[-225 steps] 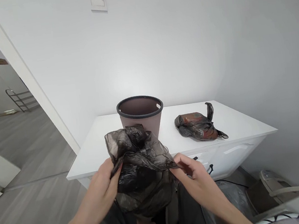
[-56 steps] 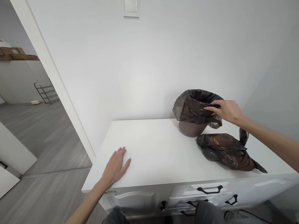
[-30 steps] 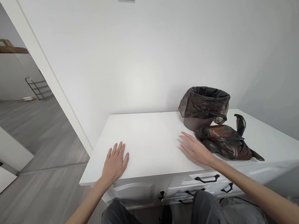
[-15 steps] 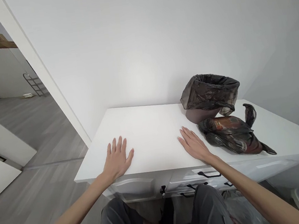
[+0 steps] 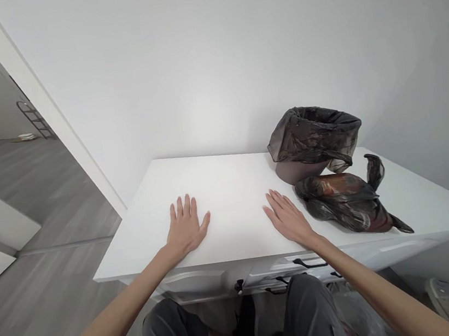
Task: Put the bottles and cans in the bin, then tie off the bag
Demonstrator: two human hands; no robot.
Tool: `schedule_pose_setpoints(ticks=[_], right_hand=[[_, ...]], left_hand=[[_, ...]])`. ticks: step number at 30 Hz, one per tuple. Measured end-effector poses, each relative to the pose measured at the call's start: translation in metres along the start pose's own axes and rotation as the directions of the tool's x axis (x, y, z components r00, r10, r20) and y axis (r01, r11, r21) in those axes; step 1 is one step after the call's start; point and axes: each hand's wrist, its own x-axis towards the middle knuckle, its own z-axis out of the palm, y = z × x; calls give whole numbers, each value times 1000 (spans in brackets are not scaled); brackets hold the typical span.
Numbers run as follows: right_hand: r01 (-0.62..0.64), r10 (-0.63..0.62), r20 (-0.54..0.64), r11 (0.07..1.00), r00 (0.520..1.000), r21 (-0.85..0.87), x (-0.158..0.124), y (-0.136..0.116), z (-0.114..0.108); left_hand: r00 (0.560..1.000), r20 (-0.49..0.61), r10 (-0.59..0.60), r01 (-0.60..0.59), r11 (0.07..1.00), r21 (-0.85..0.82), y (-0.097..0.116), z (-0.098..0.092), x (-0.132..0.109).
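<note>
Palm down on the white cabinet top (image 5: 230, 211), my left hand (image 5: 186, 225) has its fingers spread and holds nothing. My right hand (image 5: 287, 216) also rests flat on the same surface, its thumb apart from the fingers. Just right of it lies a tied black plastic bag (image 5: 349, 204) with something orange and red showing through. Behind that bag stands a bin (image 5: 295, 171) lined with a black bag (image 5: 311, 134) folded over its rim. Neither hand touches the bags.
A white wall (image 5: 194, 67) rises behind the cabinet. Dark handles (image 5: 309, 262) stick out from the drawers above my knees. At left, a doorway shows grey floor (image 5: 60, 211) and a small ladder (image 5: 36, 120). A clear plastic bag (image 5: 363, 315) lies below at right.
My left hand has shifted a little to the right and up on the cabinet top. The right hand stays nearly in place. The whole view has turned slightly to the right.
</note>
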Motion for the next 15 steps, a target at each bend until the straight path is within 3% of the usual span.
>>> schedule_pose_setpoints(ticks=[15], right_hand=[[-2,6,-47,995,999,99,-3,-3,-5]], left_hand=[[996,-91,9,-9,1000,-4,3,14,2]])
